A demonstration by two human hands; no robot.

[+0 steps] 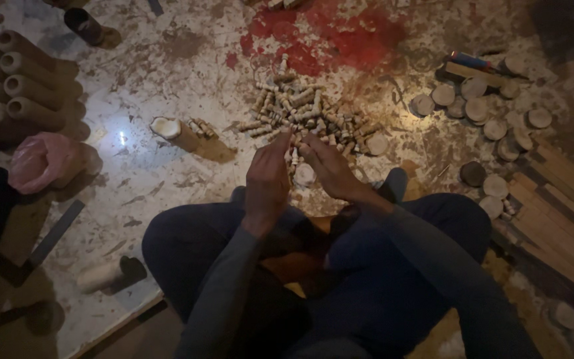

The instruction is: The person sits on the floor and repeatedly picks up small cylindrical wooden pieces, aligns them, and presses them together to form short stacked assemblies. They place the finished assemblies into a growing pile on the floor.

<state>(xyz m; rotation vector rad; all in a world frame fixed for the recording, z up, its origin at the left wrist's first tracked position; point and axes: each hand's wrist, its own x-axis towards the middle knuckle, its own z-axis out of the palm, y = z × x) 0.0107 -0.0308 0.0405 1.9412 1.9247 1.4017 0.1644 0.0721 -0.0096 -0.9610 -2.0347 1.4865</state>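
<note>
Long grey sleeves, dark blue trousers, bare hands.

Dim, scuffed pale floor (167,53) with red stain (330,33).

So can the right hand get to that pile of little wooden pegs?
Probably yes. The right hand sits at the near edge of the pile of small wooden pegs, close beside the left hand, and nothing lies between it and the pile.

Pale tan wooden pegs (307,113) lie on a mottled grey floor (167,60) with a red stain (327,33); the bag (44,159) is pink
</note>
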